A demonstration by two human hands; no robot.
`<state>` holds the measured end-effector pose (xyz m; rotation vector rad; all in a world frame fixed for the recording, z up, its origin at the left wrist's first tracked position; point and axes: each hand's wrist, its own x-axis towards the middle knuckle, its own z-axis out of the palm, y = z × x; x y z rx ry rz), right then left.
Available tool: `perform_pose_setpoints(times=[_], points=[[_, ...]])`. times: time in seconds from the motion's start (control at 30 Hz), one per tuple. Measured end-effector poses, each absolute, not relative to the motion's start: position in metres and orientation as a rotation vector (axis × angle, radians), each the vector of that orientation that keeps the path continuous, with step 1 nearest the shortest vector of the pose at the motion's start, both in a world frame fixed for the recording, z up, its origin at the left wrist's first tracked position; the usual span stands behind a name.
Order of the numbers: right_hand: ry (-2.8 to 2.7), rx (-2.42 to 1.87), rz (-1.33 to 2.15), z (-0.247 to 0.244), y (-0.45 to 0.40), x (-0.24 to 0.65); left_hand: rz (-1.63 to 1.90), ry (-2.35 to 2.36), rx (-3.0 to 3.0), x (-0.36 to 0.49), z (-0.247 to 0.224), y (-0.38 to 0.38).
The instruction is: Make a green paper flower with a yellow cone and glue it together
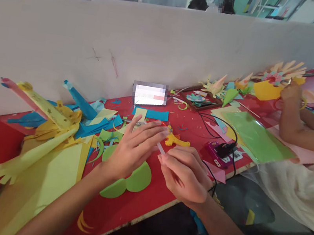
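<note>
My right hand (185,173) is closed in a pinch on a small pale strip (161,148) that sticks out toward the left. Beside it, my left hand (136,146) has its fingers stretched out, with the fingertips close to the strip; whether they touch it I cannot tell. Green rounded paper shapes (139,177) lie on the red table (129,216) under and below my left hand. Just beyond my hands sits a yellow object (178,141).
Rolled and fringed paper pieces (53,113) heap up at the left by yellow sheets (58,173). A lit screen (150,94) leans on the pale partition (127,41). A purple device (218,154) with black cables and green sheets (258,135) lie right, near another person's hand (292,93).
</note>
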<state>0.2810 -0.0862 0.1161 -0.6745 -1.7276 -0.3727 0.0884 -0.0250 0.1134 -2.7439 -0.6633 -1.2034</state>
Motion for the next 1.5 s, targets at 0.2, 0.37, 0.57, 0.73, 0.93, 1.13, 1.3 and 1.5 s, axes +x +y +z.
perform_pose_setpoints(times=[0.2, 0.37, 0.57, 0.73, 0.93, 1.13, 1.3, 1.5], points=[[-1.717, -0.655, -0.224, 0.105, -0.079, 0.293, -1.119, -0.440, -2.562, 0.084, 0.140, -0.018], [-1.850, -1.431, -0.167, 0.059, -0.059, 0.331, -0.862, -0.735, -2.479, 0.068, 0.144, -0.021], [-2.163, -1.877, 0.153, 0.005, -0.020, 0.363, -0.695, -0.896, -2.515, 0.054, 0.135, -0.013], [-2.160, -1.866, 0.182, -0.006, -0.007, 0.353, -0.360, -0.941, -2.587, 0.044, 0.138, -0.014], [-1.791, -1.666, 0.197, 0.010, -0.018, 0.336, -0.297, -1.176, -2.651, 0.037, 0.126, -0.008], [-1.275, -1.200, 0.664, 0.028, 0.004, 0.293, -0.457, -1.458, -2.605, 0.046, 0.118, 0.004], [-1.026, -0.911, 1.145, 0.024, 0.020, 0.260, -0.508, -1.492, -2.660, 0.054, 0.103, 0.005], [-0.966, -0.940, 1.222, 0.019, 0.017, 0.254, -0.542, -1.539, -2.691, 0.065, 0.086, 0.003]])
